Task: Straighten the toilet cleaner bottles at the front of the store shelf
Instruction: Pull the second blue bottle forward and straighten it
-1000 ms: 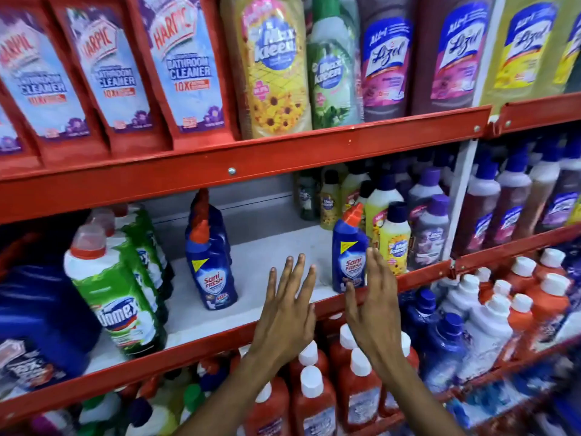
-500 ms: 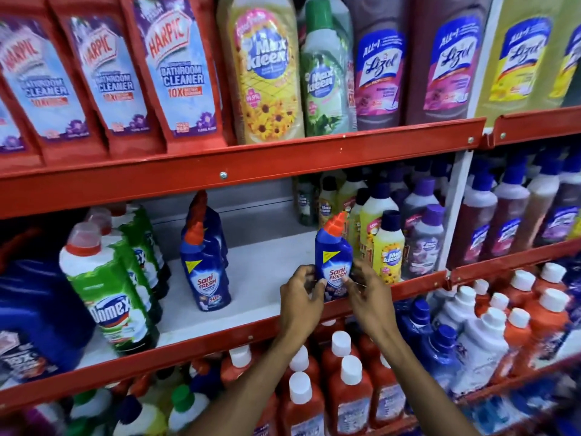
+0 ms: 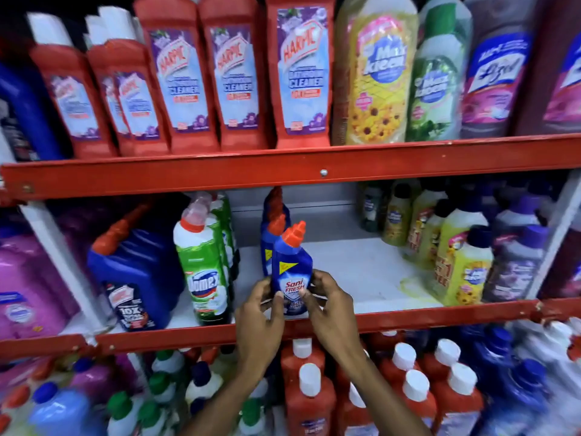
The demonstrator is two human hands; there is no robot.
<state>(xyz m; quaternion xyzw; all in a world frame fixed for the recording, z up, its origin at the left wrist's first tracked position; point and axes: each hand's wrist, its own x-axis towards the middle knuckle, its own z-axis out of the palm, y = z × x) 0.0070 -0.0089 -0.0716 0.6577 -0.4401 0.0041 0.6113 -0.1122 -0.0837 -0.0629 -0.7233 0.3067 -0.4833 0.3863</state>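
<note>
A blue Sani Fresh toilet cleaner bottle (image 3: 291, 265) with an orange-red angled cap stands upright at the front of the middle shelf (image 3: 424, 316), label facing me. My left hand (image 3: 259, 313) grips its lower left side and my right hand (image 3: 330, 306) its lower right side. Directly behind it stand more blue Sani Fresh bottles (image 3: 273, 225), mostly hidden. Left of them is a row of green and white Domex bottles (image 3: 204, 265).
A big dark blue jug (image 3: 135, 278) sits at the left. Yellow and purple floor cleaner bottles (image 3: 462, 265) fill the shelf's right side, with bare white shelf between. Red Harpic bottles (image 3: 185, 80) line the shelf above; red and white-capped bottles (image 3: 311, 391) crowd the shelf below.
Both hands closed on the Sani Fresh bottle that stood near the yellow bottles and carried it left, in front of the other Sani Fresh bottles. The camera view shifted left too.
</note>
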